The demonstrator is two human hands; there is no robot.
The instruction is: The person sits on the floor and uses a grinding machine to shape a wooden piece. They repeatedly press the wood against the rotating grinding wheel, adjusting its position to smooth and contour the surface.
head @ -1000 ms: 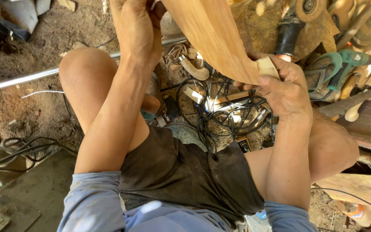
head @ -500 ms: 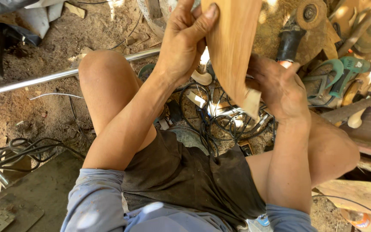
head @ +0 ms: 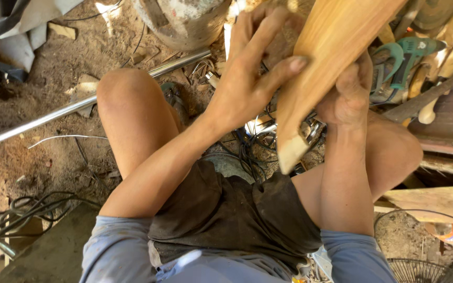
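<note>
Sawdust-strewn dirt floor lies under my knees. I hold a pale, smooth-grained wooden plank, tilted, its cut end pointing toward my lap. My left hand grips its near face; my right hand clasps its far edge.

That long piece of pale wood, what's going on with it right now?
A seated person holds the long tapered piece of pale wood up over their lap with both bare hands. The left hand presses against its left face, thumb on the front. The right hand closes around its right edge lower down. Its cut end hangs above a tangle of dark cables on the sawdust-covered ground. A green power tool lies behind.
</note>
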